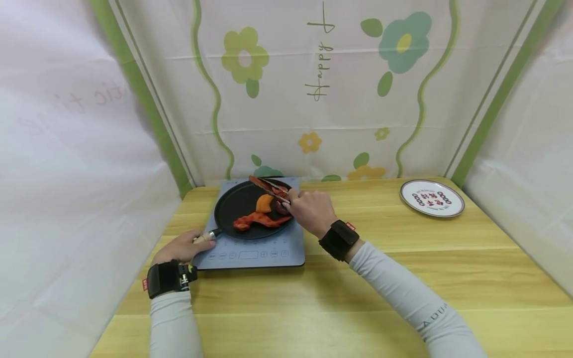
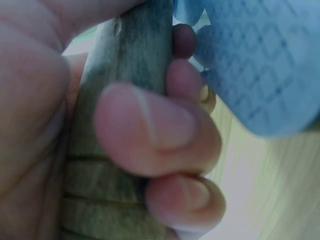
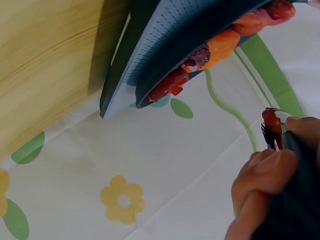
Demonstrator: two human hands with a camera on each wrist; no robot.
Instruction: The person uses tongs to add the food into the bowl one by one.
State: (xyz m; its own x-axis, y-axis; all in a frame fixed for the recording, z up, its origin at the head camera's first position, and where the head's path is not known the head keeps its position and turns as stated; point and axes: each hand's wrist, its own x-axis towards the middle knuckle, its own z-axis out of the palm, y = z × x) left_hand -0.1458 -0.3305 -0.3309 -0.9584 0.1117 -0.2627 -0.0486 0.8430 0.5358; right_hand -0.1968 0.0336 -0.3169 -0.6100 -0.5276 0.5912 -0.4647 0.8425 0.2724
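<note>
My left hand grips the wooden handle of a black frying pan, its fingers curled round the wood in the left wrist view. The pan sits on a pale blue-grey induction cooktop. In it lie a long red piece that looks like a chicken wing, an orange chunk and darker red and purple pieces. Over the pan's right side, my right hand holds tongs. At their tips is a reddish-brown piece, above the pan's far side; its kind is unclear.
A white plate with a dark rim and red print lies at the right back of the wooden table. White cloth walls with flower prints enclose the back and both sides. The cooktop's front edge has touch controls.
</note>
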